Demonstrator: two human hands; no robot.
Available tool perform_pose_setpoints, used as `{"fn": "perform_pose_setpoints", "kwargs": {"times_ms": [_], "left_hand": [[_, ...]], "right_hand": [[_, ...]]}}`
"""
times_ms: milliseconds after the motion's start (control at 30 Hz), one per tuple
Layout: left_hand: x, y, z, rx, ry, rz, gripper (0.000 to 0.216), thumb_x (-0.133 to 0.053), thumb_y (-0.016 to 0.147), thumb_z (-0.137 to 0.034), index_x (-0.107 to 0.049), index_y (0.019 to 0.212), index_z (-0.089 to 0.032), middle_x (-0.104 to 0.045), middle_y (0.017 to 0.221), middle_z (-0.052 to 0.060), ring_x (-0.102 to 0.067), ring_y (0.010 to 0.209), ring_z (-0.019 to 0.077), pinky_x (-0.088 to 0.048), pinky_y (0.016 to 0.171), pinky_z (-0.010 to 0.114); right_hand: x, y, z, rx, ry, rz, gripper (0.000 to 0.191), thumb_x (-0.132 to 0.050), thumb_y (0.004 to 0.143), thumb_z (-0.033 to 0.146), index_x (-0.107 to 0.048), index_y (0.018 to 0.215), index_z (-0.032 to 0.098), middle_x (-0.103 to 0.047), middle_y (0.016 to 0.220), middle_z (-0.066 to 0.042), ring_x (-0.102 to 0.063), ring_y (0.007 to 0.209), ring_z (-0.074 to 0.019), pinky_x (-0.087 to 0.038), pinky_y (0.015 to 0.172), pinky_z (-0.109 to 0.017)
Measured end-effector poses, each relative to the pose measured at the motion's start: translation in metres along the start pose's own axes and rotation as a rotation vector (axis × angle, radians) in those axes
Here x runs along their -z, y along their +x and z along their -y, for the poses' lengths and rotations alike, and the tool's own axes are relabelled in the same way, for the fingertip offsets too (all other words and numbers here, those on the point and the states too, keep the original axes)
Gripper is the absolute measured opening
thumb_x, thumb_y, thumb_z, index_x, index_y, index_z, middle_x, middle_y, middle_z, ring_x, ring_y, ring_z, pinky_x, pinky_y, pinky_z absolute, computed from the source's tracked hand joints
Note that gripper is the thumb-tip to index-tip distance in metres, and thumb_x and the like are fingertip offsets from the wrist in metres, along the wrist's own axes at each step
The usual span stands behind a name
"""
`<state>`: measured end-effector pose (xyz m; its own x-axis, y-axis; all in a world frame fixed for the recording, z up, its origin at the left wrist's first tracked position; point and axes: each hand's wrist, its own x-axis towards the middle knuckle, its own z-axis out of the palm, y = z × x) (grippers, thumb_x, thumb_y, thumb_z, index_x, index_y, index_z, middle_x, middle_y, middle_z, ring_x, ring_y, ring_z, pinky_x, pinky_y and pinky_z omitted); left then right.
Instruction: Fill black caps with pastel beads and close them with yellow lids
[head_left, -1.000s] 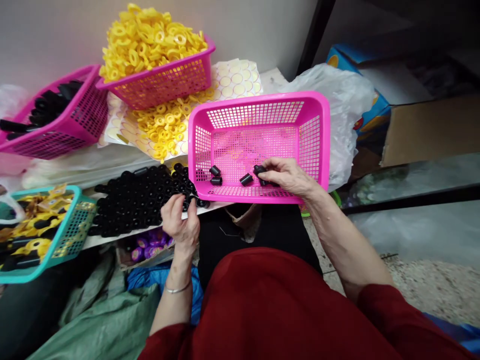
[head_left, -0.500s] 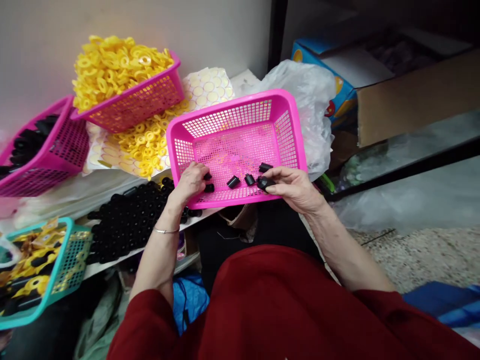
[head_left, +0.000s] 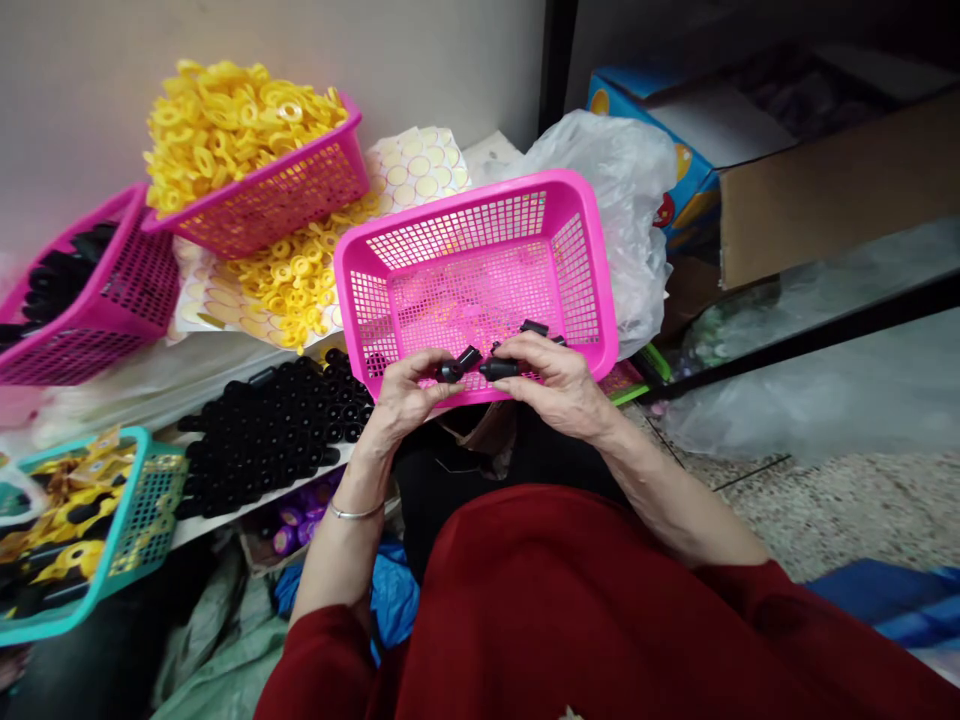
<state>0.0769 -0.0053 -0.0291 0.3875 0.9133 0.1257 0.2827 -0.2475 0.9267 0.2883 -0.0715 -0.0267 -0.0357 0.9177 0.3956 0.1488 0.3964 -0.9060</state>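
left hand (head_left: 405, 395): out of pink basket (head_left: 480, 215), now pinching black cap (head_left: 450, 371) | right hand (head_left: 551, 385): drawn in to meet it

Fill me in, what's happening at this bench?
A person in a red top holds small black caps over the near rim of a pink basket: left hand pinches one, right hand another, ends almost meeting. Beside them lie a heap of black caps and yellow rings.

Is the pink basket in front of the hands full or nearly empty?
Nearly empty. The pink basket shows its bare mesh floor, with only a few small black caps near its front edge.
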Motion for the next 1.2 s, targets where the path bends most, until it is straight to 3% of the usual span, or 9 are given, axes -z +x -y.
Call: {"fn": "perform_pose_setpoints", "kwargs": {"times_ms": [133,267,333,467,567,700,867,933,1200], "left_hand": [[0.007,0.017,0.017,0.011,0.392,-0.078,0.025,-0.076,0.065,-0.035,-0.065,0.078,-0.017,-0.064,0.072,0.002,-0.057,0.067,0.0157,-0.047,0.066,0.031],[0.006,0.032,0.017,-0.035,0.799,-0.052,0.02,-0.072,0.068,-0.028,-0.064,0.083,-0.016,-0.063,0.092,0.009,-0.055,0.089,0.0255,-0.044,0.082,0.039],[-0.003,0.035,0.011,-0.095,0.895,0.033,0.019,-0.07,0.071,-0.029,-0.063,0.084,-0.016,-0.062,0.099,0.011,-0.052,0.098,0.0288,-0.041,0.086,0.042],[-0.027,0.037,0.003,-0.095,0.988,0.302,0.013,-0.066,0.073,-0.027,-0.061,0.078,-0.016,-0.061,0.086,0.011,-0.05,0.097,0.0311,-0.039,0.084,0.045],[-0.036,0.042,0.007,-0.056,0.992,0.327,0.005,-0.061,0.072,-0.018,-0.061,0.076,-0.015,-0.061,0.079,0.011,-0.051,0.096,0.0315,-0.039,0.084,0.047],[-0.034,0.048,0.009,-0.043,0.836,0.273,0.005,-0.059,0.069,-0.012,-0.063,0.071,-0.016,-0.061,0.073,0.009,-0.054,0.092,0.0291,-0.04,0.084,0.045],[-0.032,0.033,-0.009,0.039,0.026,0.213,0.031,-0.077,0.063,-0.024,-0.068,0.092,-0.017,-0.066,0.089,0.005,-0.06,0.083,0.0187,-0.048,0.08,0.036],[-0.033,0.023,-0.017,0.079,-0.197,0.224,0.037,-0.08,0.062,-0.027,-0.069,0.096,-0.018,-0.066,0.091,0.003,-0.06,0.083,0.0163,-0.049,0.079,0.032],[-0.037,0.011,-0.022,0.089,-0.284,0.282,0.04,-0.082,0.063,-0.024,-0.073,0.102,-0.021,-0.064,0.091,0.003,-0.057,0.09,0.0164,-0.046,0.087,0.033]], "right_hand": [[0.008,-0.005,-0.015,-0.077,0.013,-0.129,0.023,-0.068,0.077,0.03,-0.067,0.097,0.019,-0.062,0.089,-0.004,-0.059,0.084,-0.017,-0.051,0.078,-0.035],[0.01,-0.01,-0.022,-0.14,0.122,-0.155,0.027,-0.073,0.072,0.031,-0.067,0.096,0.019,-0.062,0.093,-0.004,-0.06,0.09,-0.018,-0.051,0.084,-0.037],[0.009,-0.012,-0.022,-0.155,0.172,-0.139,0.028,-0.074,0.071,0.031,-0.068,0.095,0.019,-0.063,0.096,-0.004,-0.06,0.093,-0.0178,-0.051,0.086,-0.037],[0.005,-0.014,-0.02,-0.172,0.256,-0.123,0.027,-0.075,0.069,0.027,-0.068,0.094,0.02,-0.062,0.096,-0.003,-0.061,0.093,-0.0161,-0.052,0.084,-0.034],[0.006,-0.015,-0.02,-0.184,0.287,-0.126,0.028,-0.075,0.068,0.025,-0.068,0.094,0.02,-0.062,0.097,-0.003,-0.061,0.093,-0.0157,-0.053,0.083,-0.033],[0.01,-0.018,-0.02,-0.164,0.24,-0.132,0.027,-0.074,0.07,0.024,-0.068,0.096,0.02,-0.063,0.098,-0.003,-0.061,0.095,-0.0162,-0.052,0.085,-0.034],[0.015,-0.019,-0.015,-0.086,0.073,-0.148,0.027,-0.067,0.08,0.029,-0.066,0.105,0.02,-0.064,0.099,-0.005,-0.062,0.094,-0.0169,-0.052,0.086,-0.035],[0.016,-0.019,-0.01,-0.044,-0.002,-0.158,0.025,-0.064,0.083,0.03,-0.066,0.106,0.02,-0.065,0.099,-0.005,-0.062,0.094,-0.0172,-0.052,0.087,-0.036],[0.019,-0.02,-0.005,0.074,-0.2,-0.112,0.025,-0.058,0.088,0.026,-0.065,0.111,0.021,-0.067,0.105,-0.007,-0.063,0.098,-0.0184,-0.052,0.091,-0.038]]}}
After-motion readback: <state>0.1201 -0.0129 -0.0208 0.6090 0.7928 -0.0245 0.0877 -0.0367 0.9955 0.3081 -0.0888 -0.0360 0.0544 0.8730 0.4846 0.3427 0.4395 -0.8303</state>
